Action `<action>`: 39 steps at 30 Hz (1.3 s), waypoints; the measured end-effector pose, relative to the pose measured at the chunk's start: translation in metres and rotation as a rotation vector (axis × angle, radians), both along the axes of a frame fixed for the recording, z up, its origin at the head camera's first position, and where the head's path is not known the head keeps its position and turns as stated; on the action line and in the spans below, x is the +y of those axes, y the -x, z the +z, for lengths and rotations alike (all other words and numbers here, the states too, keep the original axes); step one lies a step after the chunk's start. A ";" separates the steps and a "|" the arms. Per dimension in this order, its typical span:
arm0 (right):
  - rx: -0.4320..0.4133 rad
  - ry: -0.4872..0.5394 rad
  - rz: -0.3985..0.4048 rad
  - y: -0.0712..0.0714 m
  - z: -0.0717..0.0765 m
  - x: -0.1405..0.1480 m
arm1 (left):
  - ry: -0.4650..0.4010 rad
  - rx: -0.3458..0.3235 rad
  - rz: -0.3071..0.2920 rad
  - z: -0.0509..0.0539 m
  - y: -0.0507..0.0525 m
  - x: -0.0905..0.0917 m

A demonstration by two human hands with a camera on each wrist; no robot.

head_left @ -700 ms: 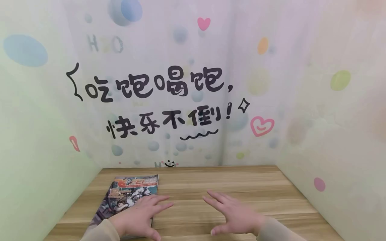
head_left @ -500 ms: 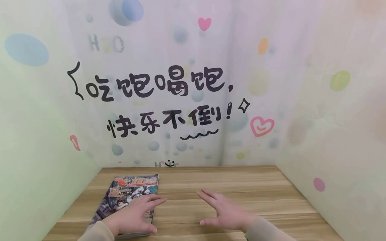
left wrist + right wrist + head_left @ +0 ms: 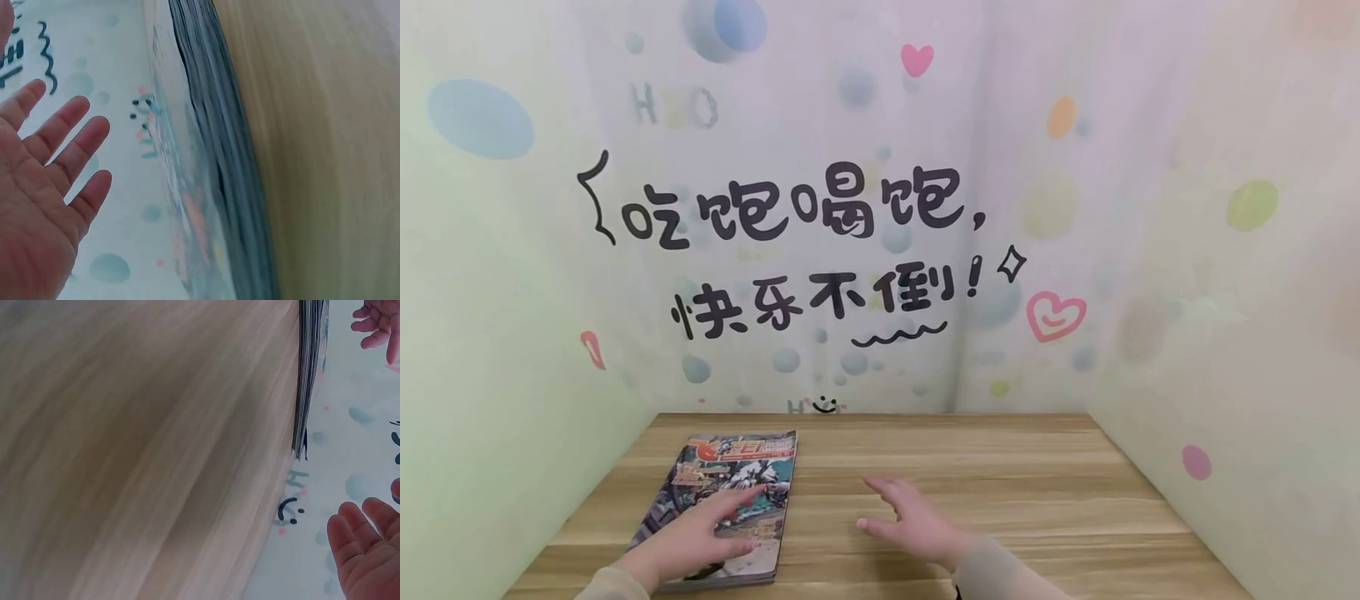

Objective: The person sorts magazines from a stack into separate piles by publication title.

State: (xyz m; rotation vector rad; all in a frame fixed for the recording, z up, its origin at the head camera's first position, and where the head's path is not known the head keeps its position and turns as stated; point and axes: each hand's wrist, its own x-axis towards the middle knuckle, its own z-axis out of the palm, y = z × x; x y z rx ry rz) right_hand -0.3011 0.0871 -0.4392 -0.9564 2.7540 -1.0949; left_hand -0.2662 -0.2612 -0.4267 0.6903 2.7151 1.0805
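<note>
A pale back wall (image 3: 850, 108) rises behind the wood-grain table (image 3: 985, 454). Your left grip (image 3: 700, 533) is spread, its fingers apart above the magazine (image 3: 771, 518) and clear of the cover. Your right grip (image 3: 917, 525) is spread too, thumb held away from the fingers, over the table to the magazine's right. Light sleeves (image 3: 1000, 575) reach your wrists. Under your left palm, the magazine lies flat on the table's left part, masthead toward the wall, its thick page edges plain in the left wrist view. Farther out, you face two lines of black writing (image 3: 820, 250), with an outlined pink heart (image 3: 1056, 317) beside them.
</note>
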 end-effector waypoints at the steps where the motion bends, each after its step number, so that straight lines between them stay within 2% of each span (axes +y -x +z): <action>1: -0.023 0.022 -0.005 0.000 -0.001 -0.004 | -0.003 0.001 0.020 -0.001 0.000 -0.002; 6: -0.135 0.121 -0.070 0.001 -0.007 -0.026 | -0.005 0.002 0.115 -0.005 0.002 -0.010; 10: -0.251 0.198 -0.115 0.006 -0.011 -0.045 | -0.063 -0.053 0.168 -0.010 0.005 -0.020; 13: -0.326 0.258 -0.129 0.010 -0.016 -0.061 | -0.086 -0.055 0.286 -0.014 0.005 -0.026; 16: -0.372 0.311 -0.150 0.011 -0.021 -0.078 | -0.048 -0.004 0.416 -0.017 0.008 -0.034; 18: -0.396 0.348 -0.171 0.011 -0.023 -0.089 | -0.020 0.027 0.469 -0.019 0.010 -0.040; 24: -0.433 0.447 -0.223 0.012 -0.026 -0.114 | 0.032 0.067 0.500 -0.021 0.017 -0.060; 29: -0.517 0.531 -0.227 0.011 -0.028 -0.128 | 0.057 0.031 0.569 -0.024 0.019 -0.074; 33: -0.560 0.596 -0.234 0.011 -0.032 -0.137 | 0.023 -0.038 0.627 -0.027 0.020 -0.083; 39: -0.543 0.614 -0.281 0.011 -0.037 -0.148 | -0.135 -0.130 0.667 -0.037 0.018 -0.092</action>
